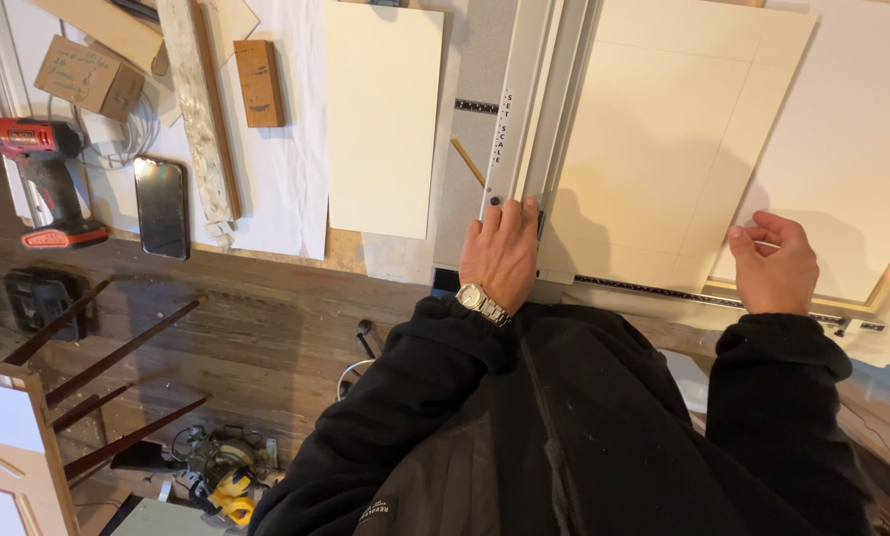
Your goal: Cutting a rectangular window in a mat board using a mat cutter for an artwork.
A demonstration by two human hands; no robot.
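My left hand point(501, 250), with a metal watch on the wrist, rests on the near end of a long grey metal cutter rail point(512, 109) that runs away from me across the bench. A cream board point(663, 149) with faint pencil lines lies under the rail on its right side. My right hand point(774, 262) is loosely curled at the board's near right corner, thumb and fingers pinched together on its edge; whether it holds a small tool I cannot tell.
A second cream board point(383, 114) lies left of the rail. Further left are a wood block point(259, 81), a long plank point(199, 104), a dark phone point(162, 206), a red drill point(43, 164) and a cardboard box point(87, 75). Dark sticks point(117, 347) and a circular saw point(221, 469) are on the floor.
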